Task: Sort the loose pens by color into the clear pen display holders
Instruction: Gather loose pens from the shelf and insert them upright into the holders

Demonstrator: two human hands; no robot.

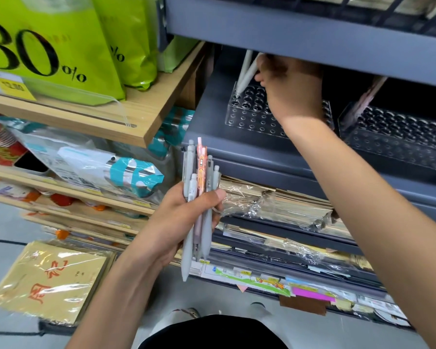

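My left hand point(186, 217) grips a bundle of loose pens point(199, 187), mostly grey and white with one pink-orange pen among them, held upright below the grey shelf. My right hand point(290, 89) reaches under the upper shelf and holds a light grey pen point(248, 75), its tip in a back-left hole of a clear pen holder point(249, 119). Another light grey pen point(244, 65) stands tilted in the same corner. A second clear pen holder point(398, 144) sits to the right with a pinkish pen point(365, 102) leaning at its left end.
The holders stand on a grey metal shelf point(212, 117) with another shelf point(287, 34) close overhead. Wrapped paper goods point(282, 200) fill the tiers below. Left is a wooden shelf point(146, 114) with green bags point(61, 46). Wrapped notebooks point(48, 280) lie lower left.
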